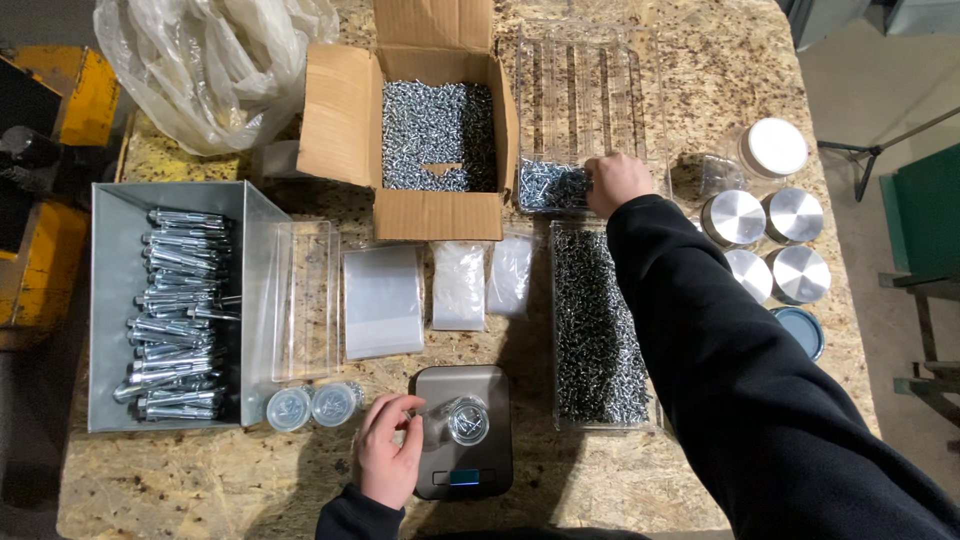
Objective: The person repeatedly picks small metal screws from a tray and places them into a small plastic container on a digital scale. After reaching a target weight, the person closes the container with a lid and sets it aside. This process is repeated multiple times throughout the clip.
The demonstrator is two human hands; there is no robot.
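head cam | looks straight down | close over workbench (700,60) | single view

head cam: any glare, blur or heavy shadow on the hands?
Head view: sharp overall, no motion blur on the left hand or right hand; glare on the round metal lids; the dark sleeve loses detail; soft shadow beside the scale.

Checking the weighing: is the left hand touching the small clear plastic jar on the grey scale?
Touching: the head view shows the left hand fingers against the small clear plastic jar.
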